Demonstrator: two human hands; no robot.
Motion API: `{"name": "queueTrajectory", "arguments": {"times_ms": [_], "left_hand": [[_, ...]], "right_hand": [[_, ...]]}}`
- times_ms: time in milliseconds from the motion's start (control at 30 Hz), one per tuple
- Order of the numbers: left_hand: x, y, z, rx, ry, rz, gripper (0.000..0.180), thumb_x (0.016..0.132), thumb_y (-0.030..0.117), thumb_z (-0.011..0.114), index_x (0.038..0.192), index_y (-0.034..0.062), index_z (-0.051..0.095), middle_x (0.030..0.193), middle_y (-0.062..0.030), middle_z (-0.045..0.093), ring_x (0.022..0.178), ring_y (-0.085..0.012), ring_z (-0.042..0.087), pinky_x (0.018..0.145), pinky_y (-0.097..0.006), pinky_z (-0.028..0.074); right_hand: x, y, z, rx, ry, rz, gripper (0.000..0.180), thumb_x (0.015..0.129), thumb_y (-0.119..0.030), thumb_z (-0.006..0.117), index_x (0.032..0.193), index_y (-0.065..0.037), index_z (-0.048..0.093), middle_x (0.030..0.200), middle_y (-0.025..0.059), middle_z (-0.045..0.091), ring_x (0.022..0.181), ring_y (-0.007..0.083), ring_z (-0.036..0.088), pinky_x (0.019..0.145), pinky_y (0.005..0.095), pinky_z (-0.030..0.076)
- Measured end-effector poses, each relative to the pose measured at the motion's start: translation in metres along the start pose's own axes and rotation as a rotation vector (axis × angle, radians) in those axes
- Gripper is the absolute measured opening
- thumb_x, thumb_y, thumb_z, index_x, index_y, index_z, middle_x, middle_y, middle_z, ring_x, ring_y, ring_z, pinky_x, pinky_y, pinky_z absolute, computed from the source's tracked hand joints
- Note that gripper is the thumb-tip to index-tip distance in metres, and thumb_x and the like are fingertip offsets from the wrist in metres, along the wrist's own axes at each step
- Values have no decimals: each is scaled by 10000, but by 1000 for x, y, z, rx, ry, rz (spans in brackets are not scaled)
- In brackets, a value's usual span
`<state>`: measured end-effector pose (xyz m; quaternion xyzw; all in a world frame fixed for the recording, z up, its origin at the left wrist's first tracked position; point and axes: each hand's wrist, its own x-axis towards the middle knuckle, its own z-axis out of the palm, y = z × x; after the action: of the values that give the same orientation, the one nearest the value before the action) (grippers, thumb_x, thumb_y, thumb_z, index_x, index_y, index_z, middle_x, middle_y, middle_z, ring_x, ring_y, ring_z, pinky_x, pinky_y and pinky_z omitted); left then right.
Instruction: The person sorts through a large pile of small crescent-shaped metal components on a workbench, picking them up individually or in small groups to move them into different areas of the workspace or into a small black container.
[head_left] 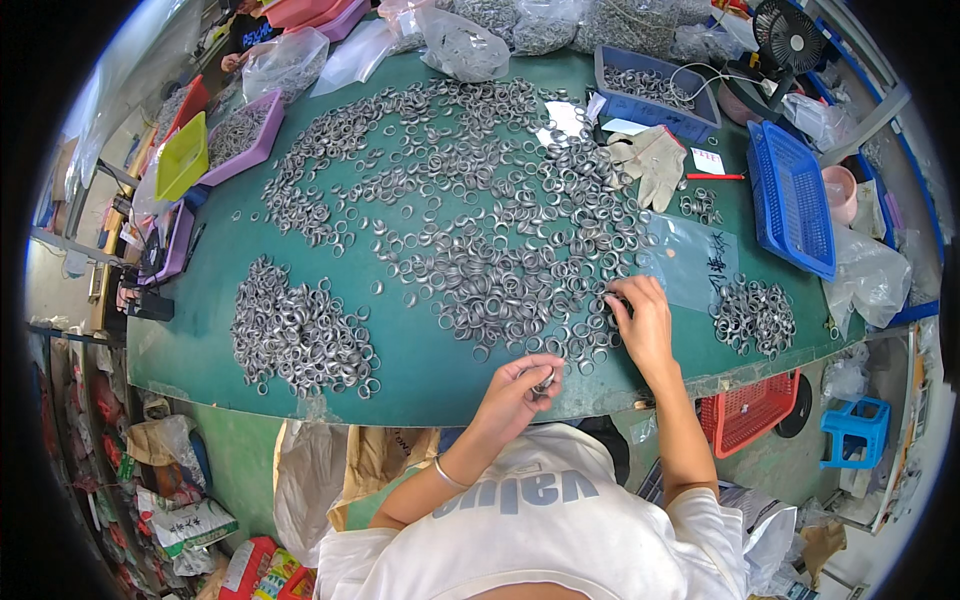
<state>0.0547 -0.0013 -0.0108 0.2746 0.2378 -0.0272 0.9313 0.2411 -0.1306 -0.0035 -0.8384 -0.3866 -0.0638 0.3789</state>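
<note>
Small grey metal rings (500,285) lie in a wide, loose spread across the green table. At the near edge, my left hand (508,398) is curled around a few metal rings (543,381), which show between thumb and fingers. My right hand (645,318) reaches into the right side of the spread, thumb and fingertips pinched together among the rings. Whatever is between those fingertips is too small to make out. Separate heaps of rings sit to the left (300,330) and to the right (755,318) of my hands.
A clear plastic bag (690,262), a pale work glove (655,165) and a red pen (715,177) lie on the right. Blue baskets (790,200) and a grey-blue bin (655,70) stand beyond. Pink and yellow-green trays (182,158) are at the far left. Filled bags line the back.
</note>
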Motion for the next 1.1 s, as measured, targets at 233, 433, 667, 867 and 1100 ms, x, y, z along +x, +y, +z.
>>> {"name": "queueTrajectory", "arguments": {"times_ms": [233, 433, 667, 867, 1100], "left_hand": [[-1, 4, 4, 87, 119, -18, 241, 929, 171, 581, 1103, 8, 615, 1061, -96, 656, 913, -183, 645, 708, -259, 534], [4, -2, 18, 64, 121, 74, 289, 929, 192, 589, 1150, 5, 603, 982, -72, 663, 866, -156, 639, 716, -260, 534], [1, 1, -2, 55, -5, -15, 230, 907, 140, 590, 1083, -7, 614, 830, -73, 630, 673, -139, 588, 530, -235, 449], [-4, 5, 0, 65, -156, -62, 275, 906, 91, 578, 1171, 19, 595, 874, -67, 635, 748, -129, 604, 574, -246, 502], [0, -4, 16, 62, 89, 144, 304, 889, 82, 624, 1180, 4, 588, 927, -53, 635, 862, -145, 624, 725, -282, 547]], "right_hand": [[-16, -10, 0, 515, -63, 380, 36, 845, -54, 647, 854, -21, 637, 762, 27, 632, 656, 134, 556, 646, 266, 443], [-44, -49, 3, 829, -402, 620, 41, 856, -41, 648, 873, -9, 667, 792, 14, 649, 689, 68, 552, 601, 240, 445], [-7, -41, 9, -104, 22, 24, 132, 735, -121, 727, 747, -36, 628, 796, 80, 565, 801, 271, 520, 722, 380, 386], [-11, -27, 19, -157, -42, 70, 168, 721, -172, 739, 749, -49, 627, 881, 68, 555, 894, 261, 492, 756, 389, 353], [-41, -49, 1, 802, -210, 494, 51, 833, -67, 667, 825, -17, 675, 724, 33, 630, 657, 99, 538, 617, 253, 403]]}}
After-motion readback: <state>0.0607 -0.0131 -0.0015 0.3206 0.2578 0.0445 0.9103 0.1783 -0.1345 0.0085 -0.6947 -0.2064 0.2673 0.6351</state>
